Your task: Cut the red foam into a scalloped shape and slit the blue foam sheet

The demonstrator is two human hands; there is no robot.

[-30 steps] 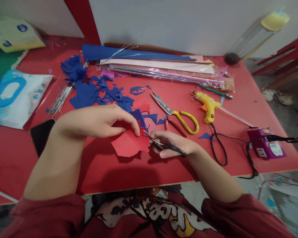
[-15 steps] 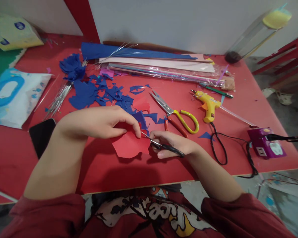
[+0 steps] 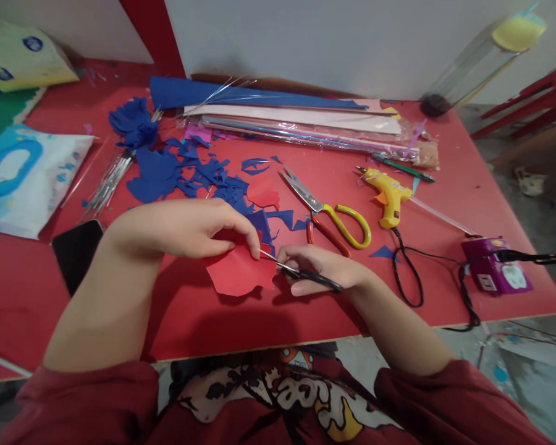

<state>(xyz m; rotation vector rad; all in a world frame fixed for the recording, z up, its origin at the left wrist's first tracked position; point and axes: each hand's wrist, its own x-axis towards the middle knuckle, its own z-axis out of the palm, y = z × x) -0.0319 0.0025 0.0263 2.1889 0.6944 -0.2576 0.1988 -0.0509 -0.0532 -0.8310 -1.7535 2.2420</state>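
Note:
Between the thumb and fingers of my left hand (image 3: 204, 228) is a piece of red paper (image 3: 236, 272) with a wavy cut edge. My right hand (image 3: 322, 269) grips the black handles of small scissors (image 3: 312, 276). Their blades lie at the right side of the red paper, with the tips close to my left fingertips. Part of the paper is hidden under my left hand. Just beyond my hands are blue paper scraps (image 3: 231, 191) and a smaller red paper piece (image 3: 263, 193). Larger scissors (image 3: 322, 207) with red and yellow handles lie on the table.
A yellow glue gun (image 3: 387, 194) lies to the right, its cord near a purple power box (image 3: 495, 266). Rolled papers (image 3: 278, 114) in plastic lie at the back. Blue paper flowers (image 3: 134, 123) with wire stems, a wipes pack (image 3: 32, 179) and a black phone (image 3: 76, 250) are left.
The red paper and the scissors have shifted very slightly left with my hands. The scissor blades stay at the paper's right side. The other things on the table lie as before.

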